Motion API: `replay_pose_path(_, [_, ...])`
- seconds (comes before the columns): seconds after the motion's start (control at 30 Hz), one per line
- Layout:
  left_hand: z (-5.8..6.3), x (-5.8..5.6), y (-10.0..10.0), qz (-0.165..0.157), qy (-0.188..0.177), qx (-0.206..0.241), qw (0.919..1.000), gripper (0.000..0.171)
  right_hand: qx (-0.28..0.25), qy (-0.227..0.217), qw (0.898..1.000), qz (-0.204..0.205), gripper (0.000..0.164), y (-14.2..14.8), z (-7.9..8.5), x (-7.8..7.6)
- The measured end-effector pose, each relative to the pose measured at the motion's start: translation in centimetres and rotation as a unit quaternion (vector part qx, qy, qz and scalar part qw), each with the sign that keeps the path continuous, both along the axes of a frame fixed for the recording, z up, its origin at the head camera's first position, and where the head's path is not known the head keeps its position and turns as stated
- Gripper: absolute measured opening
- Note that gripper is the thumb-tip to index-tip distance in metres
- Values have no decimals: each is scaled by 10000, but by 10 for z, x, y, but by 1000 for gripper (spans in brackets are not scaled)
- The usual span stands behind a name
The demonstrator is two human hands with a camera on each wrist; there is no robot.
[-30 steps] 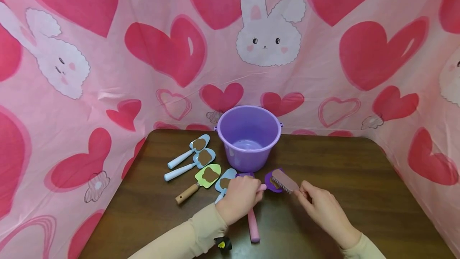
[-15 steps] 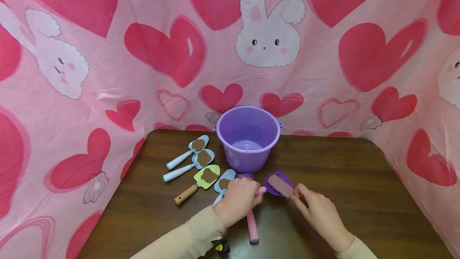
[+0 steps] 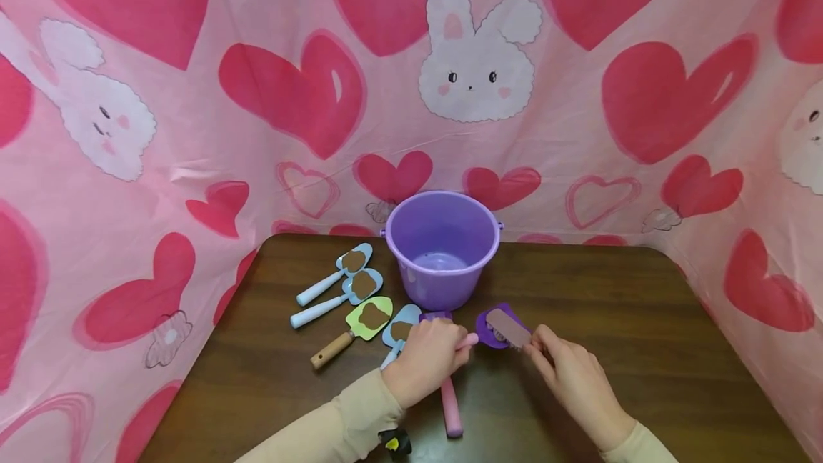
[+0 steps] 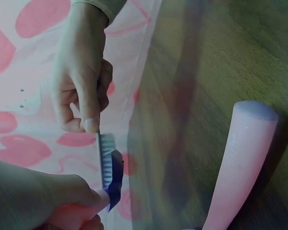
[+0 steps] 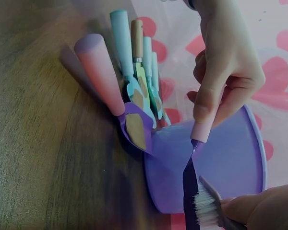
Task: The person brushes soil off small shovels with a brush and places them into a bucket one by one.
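Observation:
My left hand (image 3: 424, 357) grips the pink handle of a small trowel (image 3: 486, 334), its purple blade held out to the right above the table. Between thumb and fingers of my right hand (image 3: 579, 381) is a flat brush (image 3: 508, 327) with a dull pink back. Its pale bristles (image 5: 207, 206) meet the blade's face in the right wrist view. The left wrist view shows the brush (image 4: 105, 158) edge-on along the blade. Below my left hand lies a second purple trowel with a pink handle (image 3: 451, 409), a brown patch on its blade (image 5: 134, 130).
A purple bucket (image 3: 444, 284) stands at the back centre, behind the hands. Left of it lie a green trowel (image 3: 333, 351) with a wooden handle and light blue trowels (image 3: 318, 311), brown patches on their blades. Pink heart-printed cloth (image 3: 411, 134) hangs behind the brown table (image 3: 611, 291).
The brush has moved over the purple blade, lying flatter half a second ago and tilting now so its bristles show. The left hand keeps its grip in nearly the same place.

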State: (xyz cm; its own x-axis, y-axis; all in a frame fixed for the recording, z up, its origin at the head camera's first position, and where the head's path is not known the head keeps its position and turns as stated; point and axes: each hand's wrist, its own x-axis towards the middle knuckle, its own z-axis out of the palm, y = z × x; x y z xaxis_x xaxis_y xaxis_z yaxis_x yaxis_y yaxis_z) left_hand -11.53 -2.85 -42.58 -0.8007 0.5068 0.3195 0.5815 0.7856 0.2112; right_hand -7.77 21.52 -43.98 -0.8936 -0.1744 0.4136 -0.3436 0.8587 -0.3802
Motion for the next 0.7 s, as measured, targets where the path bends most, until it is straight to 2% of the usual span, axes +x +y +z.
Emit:
replay_pose_path(0.23, [0, 0, 1, -34, -63, -131, 9999, 48, 8, -123, 9999, -42, 29, 2, -4, -4])
replay_pose_path(0.4, [-2, -1, 0, -33, -136, -194, 9997, 51, 51, 27, 9999, -114, 29, 3, -5, -4])
replay_pose_path(0.57, [-1, -4, -2, 10, -296, -148, 9995, 52, -163, 194, 9992, 298, 32, 0, -3, -4])
replay_pose_path(0.63, [-1, -5, -2, -22, -300, -67, 9995, 52, -160, 124, 9987, 474, 31, -3, -3, -3])
replay_pose_path(0.7, [-2, -5, -1, -44, -250, -24, 9997, 51, -64, 11, 9988, 482, 29, -5, -4, -2])
